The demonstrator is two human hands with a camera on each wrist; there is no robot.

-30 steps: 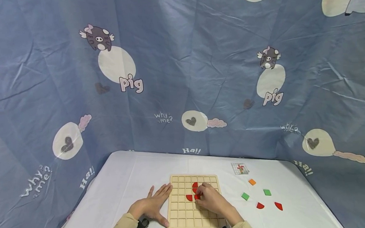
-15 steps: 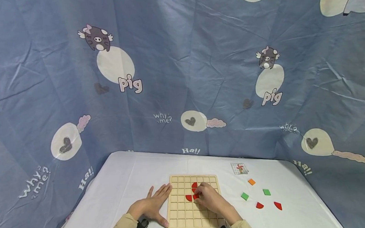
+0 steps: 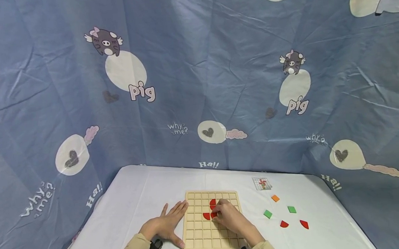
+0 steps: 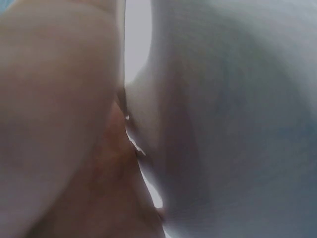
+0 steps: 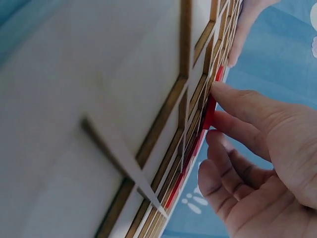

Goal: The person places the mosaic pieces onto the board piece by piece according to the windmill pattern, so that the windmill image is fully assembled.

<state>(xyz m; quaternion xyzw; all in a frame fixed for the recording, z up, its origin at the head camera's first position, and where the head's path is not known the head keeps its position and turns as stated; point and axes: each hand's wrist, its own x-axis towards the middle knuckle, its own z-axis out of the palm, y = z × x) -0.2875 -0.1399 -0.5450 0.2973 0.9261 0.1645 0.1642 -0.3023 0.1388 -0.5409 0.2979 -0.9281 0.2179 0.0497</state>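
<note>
A wooden grid board [image 3: 202, 234] lies on the white table. My left hand [image 3: 166, 224] spreads its fingers along the board's left edge, with fingertips and thumb touching the rim. Over the middle of the grid, my right hand [image 3: 230, 217] pinches a red quarter-circle tile [image 5: 210, 110] between thumb and index finger; the head view shows only part of it. Just left of that is another red quarter-circle tile [image 3: 206, 216]. Further up the board sit two more red tiles [image 3: 212, 202], partly beside the right fingers. The left wrist view is blurred, mostly skin and white cloth.
Right of the board lie an orange square tile [image 3: 275, 198], a green tile [image 3: 267, 214], a second green tile [image 3: 292, 209], a red quarter-circle tile [image 3: 284, 224] and a red pointed tile [image 3: 304, 224]. A gridded picture card [image 3: 262, 184] lies behind them. Blue printed cloth [image 3: 171, 103] surrounds the table.
</note>
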